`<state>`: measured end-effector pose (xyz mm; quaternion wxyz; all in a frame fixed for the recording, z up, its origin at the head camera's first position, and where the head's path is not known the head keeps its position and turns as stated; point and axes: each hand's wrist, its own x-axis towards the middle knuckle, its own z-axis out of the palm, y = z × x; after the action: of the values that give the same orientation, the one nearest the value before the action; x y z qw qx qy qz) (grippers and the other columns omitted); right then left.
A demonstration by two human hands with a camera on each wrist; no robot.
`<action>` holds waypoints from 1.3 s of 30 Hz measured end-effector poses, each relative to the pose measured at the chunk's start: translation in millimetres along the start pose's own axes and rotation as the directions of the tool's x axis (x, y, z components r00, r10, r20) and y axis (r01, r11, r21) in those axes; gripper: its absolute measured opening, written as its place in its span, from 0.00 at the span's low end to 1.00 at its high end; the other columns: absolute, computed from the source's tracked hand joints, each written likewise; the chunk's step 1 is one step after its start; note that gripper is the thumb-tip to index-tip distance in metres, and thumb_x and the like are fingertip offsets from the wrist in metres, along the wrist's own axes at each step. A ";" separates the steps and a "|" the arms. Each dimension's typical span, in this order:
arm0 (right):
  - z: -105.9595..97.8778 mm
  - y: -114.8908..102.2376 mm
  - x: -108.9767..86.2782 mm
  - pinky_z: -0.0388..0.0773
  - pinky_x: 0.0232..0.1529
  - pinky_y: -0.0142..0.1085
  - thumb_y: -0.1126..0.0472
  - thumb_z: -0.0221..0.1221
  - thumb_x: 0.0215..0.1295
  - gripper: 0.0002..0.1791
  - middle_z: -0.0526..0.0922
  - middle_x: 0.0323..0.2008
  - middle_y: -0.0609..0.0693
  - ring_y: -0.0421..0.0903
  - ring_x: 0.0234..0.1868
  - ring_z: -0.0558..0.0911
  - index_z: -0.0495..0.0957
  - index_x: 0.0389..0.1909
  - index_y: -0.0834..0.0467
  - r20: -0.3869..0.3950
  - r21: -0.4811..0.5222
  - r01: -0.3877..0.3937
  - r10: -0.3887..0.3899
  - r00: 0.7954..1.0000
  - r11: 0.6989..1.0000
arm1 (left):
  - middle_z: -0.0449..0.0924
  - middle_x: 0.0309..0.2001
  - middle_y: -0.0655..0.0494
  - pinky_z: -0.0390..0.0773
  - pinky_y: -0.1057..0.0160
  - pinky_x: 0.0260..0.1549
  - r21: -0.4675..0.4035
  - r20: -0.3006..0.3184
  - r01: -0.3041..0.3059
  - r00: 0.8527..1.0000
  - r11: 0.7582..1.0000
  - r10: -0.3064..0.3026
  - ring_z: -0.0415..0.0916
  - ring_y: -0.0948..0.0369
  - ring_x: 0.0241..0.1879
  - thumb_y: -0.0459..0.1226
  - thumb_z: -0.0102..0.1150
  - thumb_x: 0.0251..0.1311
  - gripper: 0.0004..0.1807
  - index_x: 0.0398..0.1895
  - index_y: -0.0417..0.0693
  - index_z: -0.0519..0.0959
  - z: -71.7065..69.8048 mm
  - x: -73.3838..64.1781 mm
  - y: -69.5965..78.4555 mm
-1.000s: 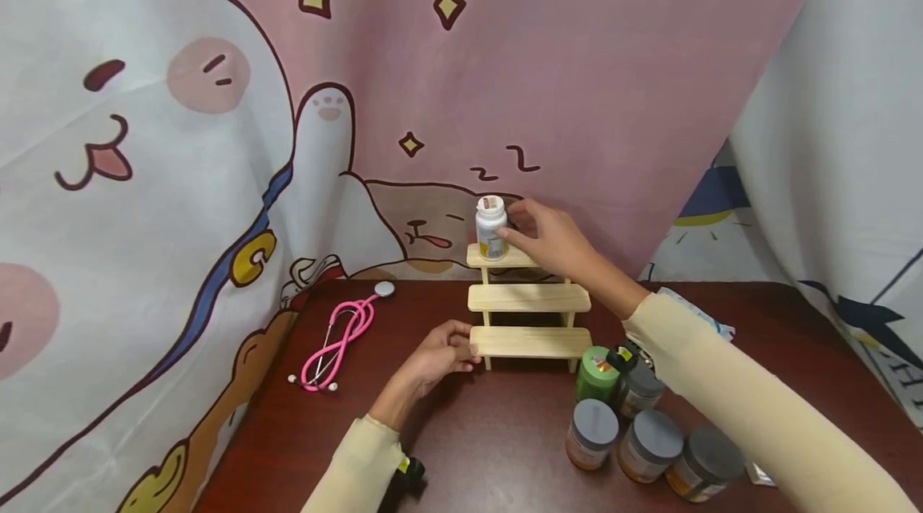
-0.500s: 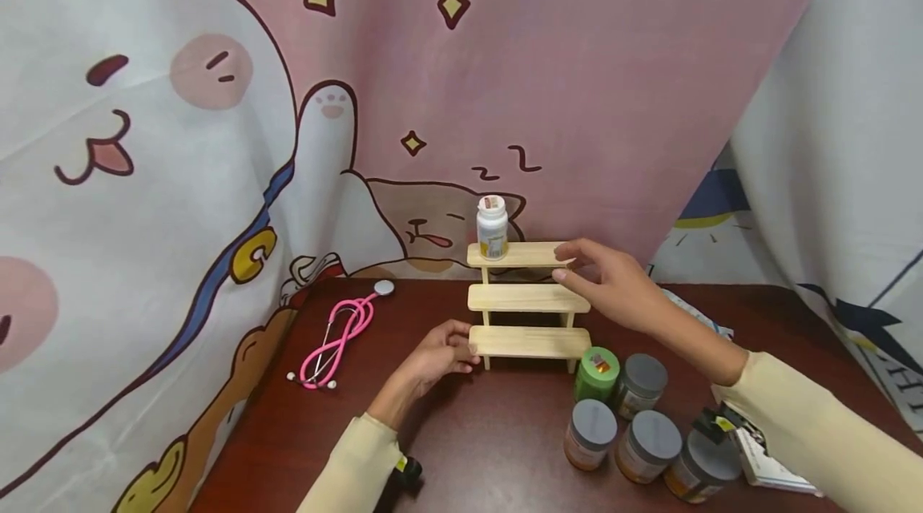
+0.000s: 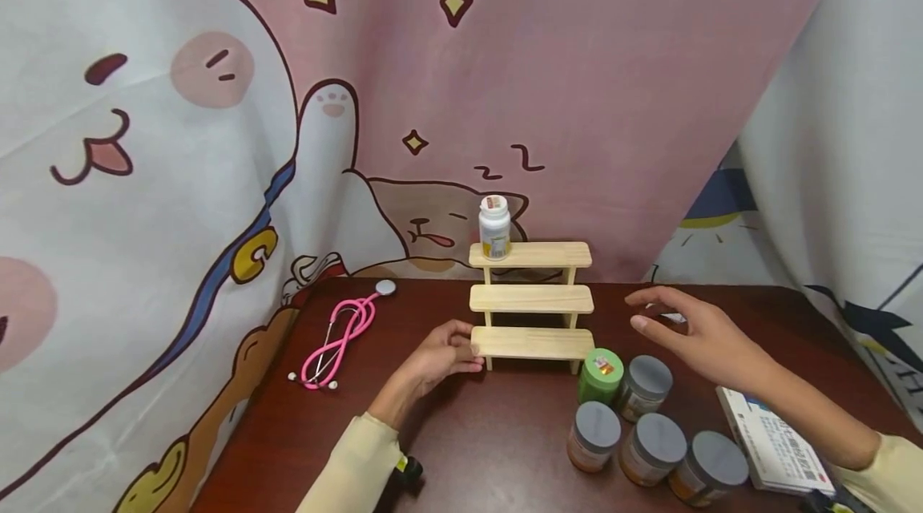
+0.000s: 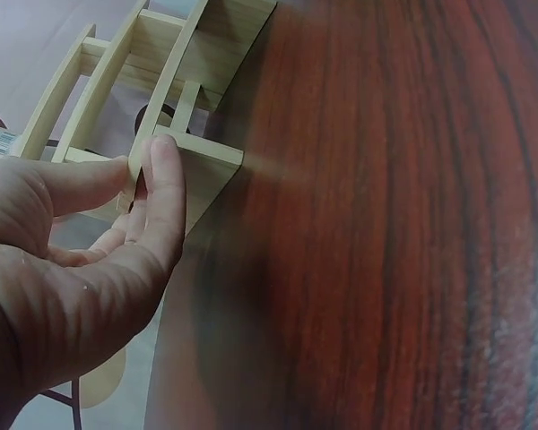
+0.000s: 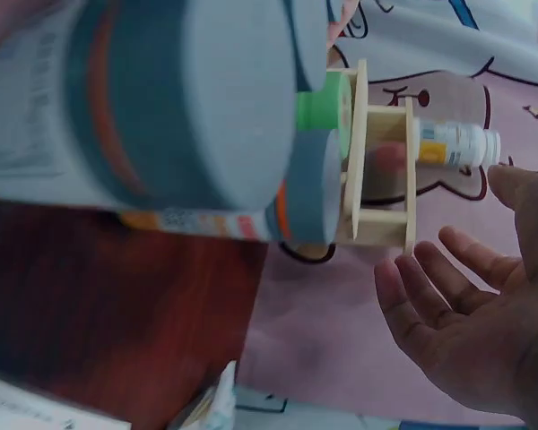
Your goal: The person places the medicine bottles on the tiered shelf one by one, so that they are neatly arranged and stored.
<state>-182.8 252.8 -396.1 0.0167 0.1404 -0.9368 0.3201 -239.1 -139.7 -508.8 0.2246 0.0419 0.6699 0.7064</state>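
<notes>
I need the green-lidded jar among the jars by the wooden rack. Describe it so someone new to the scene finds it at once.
Start at the three-step wooden rack at the back of the dark red table. Just off the right end of its lowest step stands a cluster of five jars. The green-lidded jar is the one nearest the rack, beside that step's right leg; its lid and body are bright green, while the other four have grey lids.

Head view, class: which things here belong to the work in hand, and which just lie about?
In the work:
wooden stepped rack, left hand holding its bottom step
white bottle on the top step
green-lidded jar and grey-lidded jars, below the open right hand

Lying about:
pink stethoscope
white box
</notes>
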 end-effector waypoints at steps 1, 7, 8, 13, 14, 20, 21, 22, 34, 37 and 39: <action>-0.5 3.2 -2.8 0.82 0.54 0.66 0.41 0.60 0.76 0.27 0.82 0.64 0.60 0.65 0.64 0.80 0.77 0.66 0.52 0.008 -0.001 -0.007 0.007 1.000 1.000 | 0.77 0.44 0.46 0.90 0.58 0.48 0.001 0.001 -0.001 1.000 1.000 0.001 0.84 0.55 0.40 0.23 0.54 0.71 0.21 0.64 0.29 0.65 0.0 -0.5 0.2; 1.7 21.7 -17.9 0.79 0.55 0.68 0.40 0.62 0.75 0.29 0.81 0.66 0.59 0.65 0.68 0.77 0.75 0.68 0.52 0.067 0.013 -0.045 0.044 0.997 0.999 | 0.77 0.44 0.46 0.89 0.58 0.49 -0.002 0.003 0.009 1.000 1.000 -0.009 0.84 0.55 0.41 0.23 0.54 0.72 0.21 0.65 0.30 0.65 0.2 0.8 0.6; 2.8 24.7 -20.1 0.79 0.55 0.68 0.40 0.62 0.75 0.30 0.80 0.67 0.59 0.65 0.69 0.76 0.75 0.69 0.52 0.080 0.023 -0.045 0.044 0.996 0.999 | 0.77 0.44 0.46 0.89 0.58 0.49 -0.003 0.003 0.010 1.000 1.000 -0.010 0.84 0.55 0.41 0.23 0.54 0.72 0.21 0.65 0.31 0.66 0.2 1.3 0.7; 10.5 37.9 -28.4 0.82 0.55 0.61 0.45 0.63 0.76 0.27 0.77 0.70 0.56 0.42 0.69 0.74 0.73 0.71 0.48 0.119 0.078 -0.012 0.002 0.993 0.997 | 0.77 0.43 0.47 0.89 0.59 0.48 0.000 -0.004 0.015 1.000 1.000 -0.015 0.84 0.57 0.40 0.23 0.55 0.71 0.21 0.65 0.31 0.66 -0.7 1.7 1.3; 12.4 40.1 -29.4 0.81 0.56 0.61 0.46 0.63 0.76 0.27 0.77 0.70 0.55 0.35 0.68 0.73 0.72 0.71 0.46 0.126 0.089 -0.002 -0.009 0.992 0.996 | 0.76 0.42 0.47 0.89 0.59 0.48 0.001 -0.007 0.015 1.000 1.000 -0.015 0.84 0.57 0.39 0.23 0.55 0.71 0.21 0.65 0.32 0.66 -1.1 1.1 1.5; 24.4 47.6 -34.1 0.76 0.57 0.68 0.45 0.63 0.76 0.26 0.76 0.71 0.50 0.15 0.63 0.62 0.71 0.71 0.38 0.171 0.145 0.008 -0.033 0.985 0.989 | 0.76 0.42 0.48 0.89 0.57 0.48 -0.004 -0.011 0.022 1.000 1.000 -0.022 0.84 0.57 0.39 0.24 0.56 0.71 0.22 0.66 0.33 0.66 -4.5 -1.7 1.5; 26.0 48.5 -35.0 0.77 0.57 0.68 0.44 0.63 0.75 0.26 0.76 0.71 0.50 0.16 0.62 0.63 0.71 0.71 0.37 0.173 0.147 0.008 -0.034 0.984 0.989 | 0.76 0.42 0.48 0.89 0.57 0.48 -0.005 -0.009 0.024 1.000 1.000 -0.024 0.84 0.57 0.39 0.24 0.56 0.71 0.22 0.66 0.34 0.66 -4.7 -1.7 1.3; 27.6 49.6 -35.9 0.78 0.57 0.64 0.44 0.64 0.74 0.27 0.77 0.71 0.49 0.16 0.62 0.64 0.71 0.71 0.35 0.172 0.144 0.009 -0.034 0.985 0.990 | 0.76 0.42 0.48 0.89 0.57 0.49 -0.006 -0.007 0.025 1.000 1.000 -0.025 0.84 0.57 0.40 0.24 0.56 0.71 0.23 0.66 0.34 0.66 -4.7 -1.7 1.3; 36.7 62.6 -37.3 0.85 0.47 0.32 0.47 0.75 0.63 0.34 0.81 0.65 0.51 0.25 0.56 0.79 0.75 0.69 0.45 0.120 0.190 0.051 -0.075 0.990 0.980 | 0.77 0.41 0.49 0.89 0.59 0.47 -0.011 -0.007 0.034 0.999 0.999 -0.034 0.84 0.58 0.39 0.24 0.57 0.70 0.24 0.66 0.34 0.66 -5.1 -0.3 -0.4; 36.9 64.4 -38.9 0.85 0.46 0.32 0.45 0.75 0.61 0.32 0.84 0.60 0.46 0.28 0.53 0.81 0.77 0.65 0.43 0.096 0.146 0.037 -0.052 0.994 0.989 | 0.77 0.41 0.49 0.89 0.58 0.47 -0.009 -0.012 0.035 0.999 0.999 -0.035 0.83 0.57 0.39 0.24 0.57 0.70 0.23 0.66 0.34 0.67 -4.1 0.6 -1.3; 35.8 64.5 -40.1 0.84 0.44 0.32 0.41 0.76 0.58 0.32 0.85 0.58 0.42 0.27 0.51 0.82 0.78 0.63 0.40 0.087 0.113 -0.002 -0.008 0.996 0.994 | 0.77 0.42 0.49 0.89 0.58 0.48 -0.007 -0.009 0.036 0.999 0.999 -0.036 0.83 0.57 0.39 0.24 0.57 0.70 0.23 0.66 0.35 0.67 -3.0 1.1 -1.9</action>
<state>-159.8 290.0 -467.8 -0.0320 0.1565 -0.9167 0.3661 -240.7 -142.0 -511.2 0.2347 0.0258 0.6690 0.7047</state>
